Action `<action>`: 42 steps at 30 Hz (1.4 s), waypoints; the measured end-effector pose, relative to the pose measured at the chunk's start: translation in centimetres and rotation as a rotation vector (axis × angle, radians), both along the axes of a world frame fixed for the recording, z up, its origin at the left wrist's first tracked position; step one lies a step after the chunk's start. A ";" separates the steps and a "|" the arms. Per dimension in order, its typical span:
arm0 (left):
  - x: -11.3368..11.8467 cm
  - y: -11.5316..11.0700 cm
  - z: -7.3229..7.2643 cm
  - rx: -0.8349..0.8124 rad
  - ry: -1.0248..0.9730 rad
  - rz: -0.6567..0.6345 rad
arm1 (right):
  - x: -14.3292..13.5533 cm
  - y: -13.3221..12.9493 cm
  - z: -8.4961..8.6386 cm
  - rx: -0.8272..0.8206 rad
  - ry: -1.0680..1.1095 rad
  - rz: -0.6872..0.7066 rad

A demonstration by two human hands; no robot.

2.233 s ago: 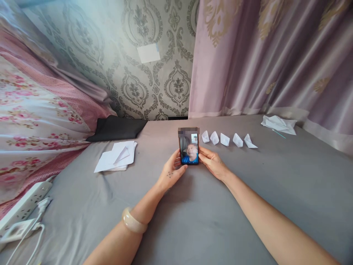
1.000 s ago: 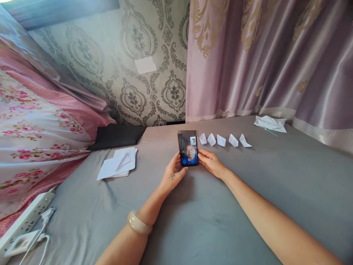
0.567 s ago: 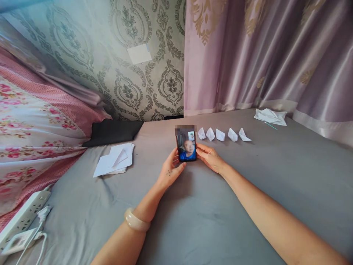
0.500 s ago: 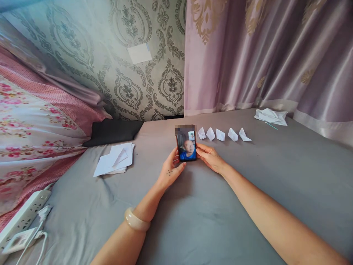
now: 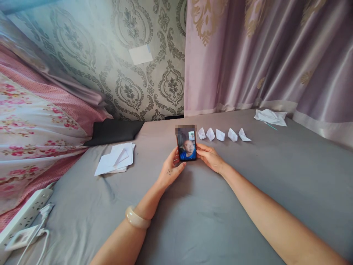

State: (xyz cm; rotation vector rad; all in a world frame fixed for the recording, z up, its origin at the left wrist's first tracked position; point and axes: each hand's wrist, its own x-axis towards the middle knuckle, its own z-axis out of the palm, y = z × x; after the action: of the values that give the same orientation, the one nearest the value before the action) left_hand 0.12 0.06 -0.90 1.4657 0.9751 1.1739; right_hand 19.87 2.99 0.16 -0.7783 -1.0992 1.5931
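A smartphone [image 5: 187, 149] is held upright at the middle of the head view, its lit screen showing a person in blue with a small inset picture at the top right. My left hand [image 5: 171, 167] grips its left edge, fingers partly hidden behind it. On the opposite edge, my right hand [image 5: 209, 156] holds the phone with its fingertips. Just beyond the right hand stands a row of several folded white paper boats [image 5: 220, 134]. A pale bangle [image 5: 137, 219] circles my left forearm.
White paper sheets [image 5: 110, 163] with a folded piece on top lie at the left. More folded paper [image 5: 271, 117] and a thin green stick [image 5: 271, 126] are at the far right. A power strip [image 5: 27, 209] with plugs and cords sits front left. A black cloth [image 5: 114, 131] lies near the wall.
My hands and the phone keep nearly the same place. The whole view has shifted very slightly; nothing was picked up or let go.
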 end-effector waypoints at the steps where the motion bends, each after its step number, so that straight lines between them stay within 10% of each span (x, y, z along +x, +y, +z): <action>1: 0.0 0.0 0.0 0.001 0.003 0.001 | 0.0 0.0 0.0 -0.006 0.000 0.002; 42: -0.3 0.1 -0.2 0.003 0.009 -0.006 | 0.1 0.1 -0.2 0.025 0.003 0.023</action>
State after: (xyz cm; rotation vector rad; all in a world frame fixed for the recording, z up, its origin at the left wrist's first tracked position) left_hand -0.17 0.11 -1.14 1.4769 0.9749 1.1661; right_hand 19.96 3.10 0.00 -0.7489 -1.1282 1.5959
